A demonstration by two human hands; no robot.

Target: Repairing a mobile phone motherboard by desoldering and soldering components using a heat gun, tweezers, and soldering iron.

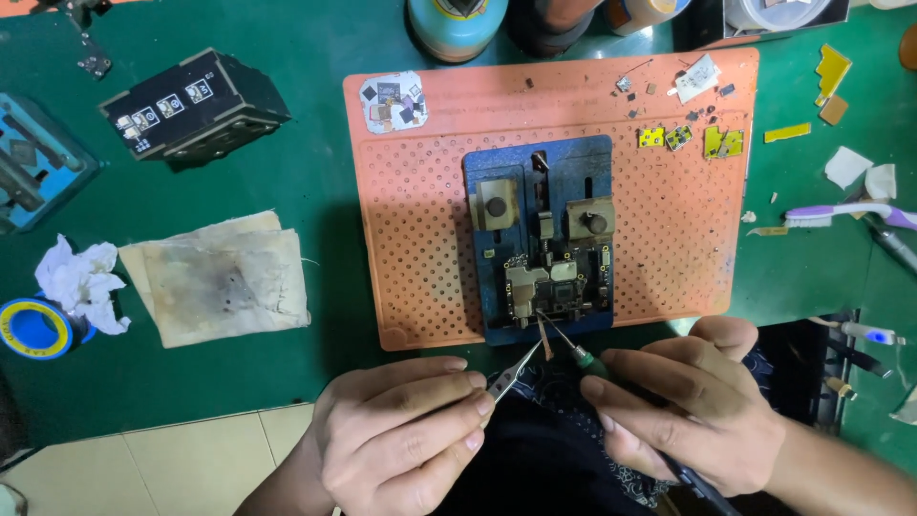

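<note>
A small circuit board (552, 285) is clamped in a blue holder (497, 315) on an orange perforated mat (420, 229). My left hand (401, 435) pinches metal tweezers (516, 373) whose tips point up toward the board's lower edge. My right hand (693, 406) grips a thin green-collared tool (573, 349) like a pen, with its fine tip touching the lower part of the board. A small brownish strip (544, 339) sticks up between the two tool tips. Both hands rest at the table's front edge.
A stained cloth pad (224, 277), crumpled white tissue (81, 277) and a blue tape roll (33, 330) lie at left. A black box (196, 105) stands at back left. Small chips and yellow pieces (688, 139) dot the mat's top right. A purple toothbrush (841, 215) lies at right.
</note>
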